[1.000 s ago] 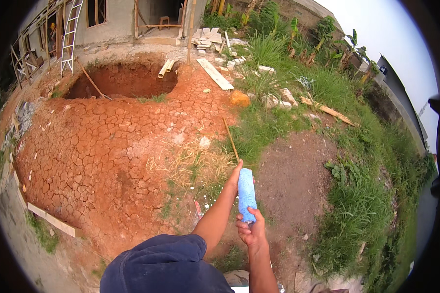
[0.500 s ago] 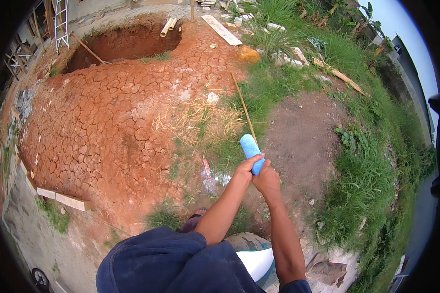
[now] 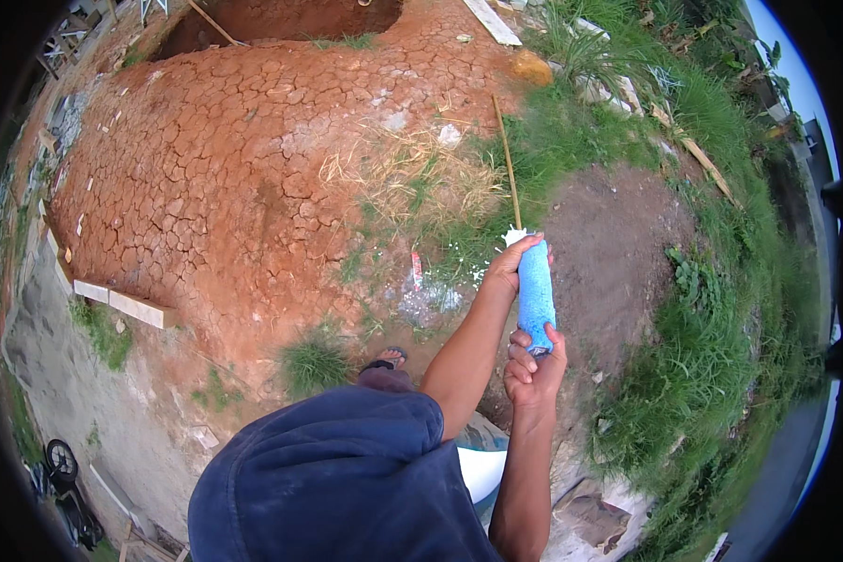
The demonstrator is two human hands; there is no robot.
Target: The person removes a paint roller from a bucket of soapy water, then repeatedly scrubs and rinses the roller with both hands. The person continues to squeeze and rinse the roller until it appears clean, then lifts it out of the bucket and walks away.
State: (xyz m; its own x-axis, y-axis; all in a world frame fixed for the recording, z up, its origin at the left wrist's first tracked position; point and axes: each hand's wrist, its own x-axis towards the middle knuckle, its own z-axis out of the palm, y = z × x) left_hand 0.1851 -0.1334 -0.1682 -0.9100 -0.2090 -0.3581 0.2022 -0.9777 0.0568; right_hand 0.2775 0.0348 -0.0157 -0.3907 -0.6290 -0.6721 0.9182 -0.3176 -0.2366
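Observation:
Both of my hands grip a blue paint roller sleeve [image 3: 536, 292], held upright in front of me over the bare soil and grass. My left hand [image 3: 508, 262] is wrapped round its far end, with the fingers mostly hidden behind it. My right hand [image 3: 536, 370] is closed on the near end, thumb along the side and fingers curled. White splashing liquid [image 3: 515, 238] shows at the sleeve's far end. White drops speckle the grass and a clear plastic scrap [image 3: 426, 298] to the left.
A thin wooden stick [image 3: 508, 159] lies on the grass beyond my hands. Cracked red earth [image 3: 225, 178] spreads left toward a dug pit [image 3: 281, 21]. Tall grass [image 3: 684, 356] grows at right. My sandaled foot [image 3: 391, 358] and a white container [image 3: 480, 471] are close by.
My left hand has moved up to the sleeve's far end and my right hand down to its near end. White liquid now splashes out. The view has tilted down.

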